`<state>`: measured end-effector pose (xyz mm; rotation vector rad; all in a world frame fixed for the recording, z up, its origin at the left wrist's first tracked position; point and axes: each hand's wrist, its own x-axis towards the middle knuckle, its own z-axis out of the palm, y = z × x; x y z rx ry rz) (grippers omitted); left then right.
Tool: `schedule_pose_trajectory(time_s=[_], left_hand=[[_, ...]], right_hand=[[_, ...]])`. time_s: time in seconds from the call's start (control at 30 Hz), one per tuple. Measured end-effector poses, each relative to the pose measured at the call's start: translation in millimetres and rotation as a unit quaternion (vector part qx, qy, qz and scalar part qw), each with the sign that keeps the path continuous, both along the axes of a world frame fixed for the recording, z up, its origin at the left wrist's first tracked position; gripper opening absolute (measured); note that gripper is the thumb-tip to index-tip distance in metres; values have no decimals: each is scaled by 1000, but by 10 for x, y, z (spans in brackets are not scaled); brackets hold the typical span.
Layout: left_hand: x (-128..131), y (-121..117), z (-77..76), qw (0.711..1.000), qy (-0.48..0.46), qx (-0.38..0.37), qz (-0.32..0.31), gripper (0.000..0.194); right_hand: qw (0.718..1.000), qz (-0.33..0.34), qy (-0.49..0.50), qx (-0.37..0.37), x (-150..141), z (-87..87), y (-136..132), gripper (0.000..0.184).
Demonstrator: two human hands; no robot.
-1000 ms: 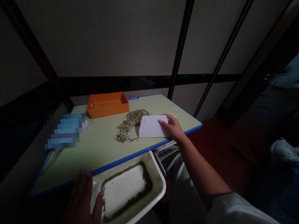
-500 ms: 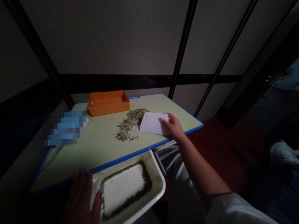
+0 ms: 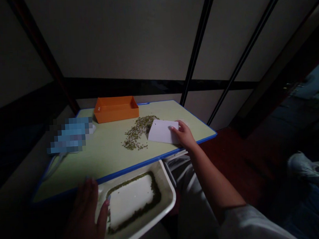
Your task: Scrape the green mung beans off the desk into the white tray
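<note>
Grip, head view: person's R hand [image 3: 185, 133] has thumb on top & fingers underneath, clamped on the right end of a flat white plastic-looking scraper [image 3: 162, 131] w/ a small hole near its far-left corner. Can't tell if its lower edge touches the tabletop. Just left of the scraper, on the far side from the grip, is a loose curved spread of small green-brown grains [image 3: 135, 134], thicker at the far end, scattered at the near end. Farther left & beyond the grip: an open rectangular bright-orange box [image 3: 117, 112]. Well left of the grip: a light-blue item [image 3: 71, 134], pixelated, details n/a. All on a pale-green table [image 3: 97, 155] w/ blue edging.

Below & left of the grip, at the table's near edge: an off-white rectangular plastic-looking tray [image 3: 169, 195], dark-green bits [image 3: 156, 191] lining its floor edges. L hand [image 3: 85, 214] is at the tray's left side, thumb over the rim; too dark to tell if it's squeezing or just resting.
</note>
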<state>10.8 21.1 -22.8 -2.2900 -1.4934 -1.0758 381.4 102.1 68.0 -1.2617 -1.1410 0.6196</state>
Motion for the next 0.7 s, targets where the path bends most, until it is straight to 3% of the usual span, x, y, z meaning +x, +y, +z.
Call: schedule_pose_trajectory(time_s=[0.7], left_hand=[[32, -19, 91, 999, 28, 39, -5, 66]], right_hand=[[997, 68, -6, -33, -40, 52, -21, 40]])
